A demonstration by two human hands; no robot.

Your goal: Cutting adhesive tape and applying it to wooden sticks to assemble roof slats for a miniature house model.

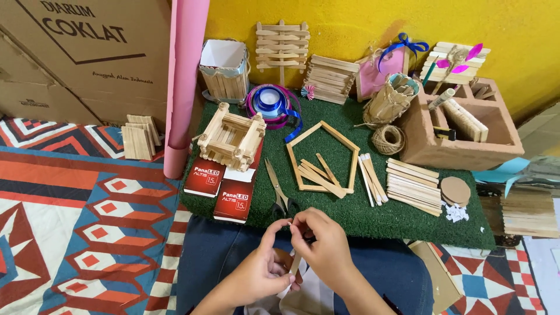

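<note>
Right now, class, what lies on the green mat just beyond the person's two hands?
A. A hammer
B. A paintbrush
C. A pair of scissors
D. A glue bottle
C. The scissors lie on the green mat, blades pointing away, handles just beyond the left hand and right hand, which together hold a small wooden stick.

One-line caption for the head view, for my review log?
Both hands, left hand and right hand, hold a wooden craft stick over the lap, near scissors on green turf mat.

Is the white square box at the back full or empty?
Empty, as far as visible: the white square box stands upright, open-topped, showing only bare white inner walls.
</note>
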